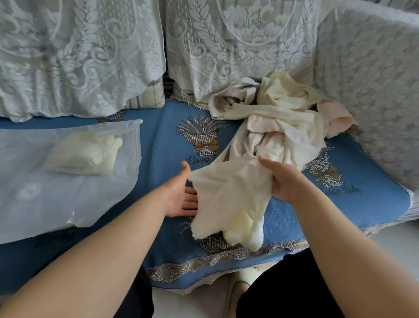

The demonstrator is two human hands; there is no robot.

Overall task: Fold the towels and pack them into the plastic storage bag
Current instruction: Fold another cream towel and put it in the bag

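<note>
On a blue embroidered sofa cover, the plastic storage bag lies left, a folded towel inside. The left hand spreads flat under a cream towel; the right hand grips it. Unfolded towels are heaped beneath lace-draped cushions.

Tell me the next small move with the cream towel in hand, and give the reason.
Probably pull the cream towel clear of the unfolded pile and spread it flat on the blue sofa cover. The right hand grips it bunched, its far end trails into the pile, and the left hand reaches under its edge.
</note>
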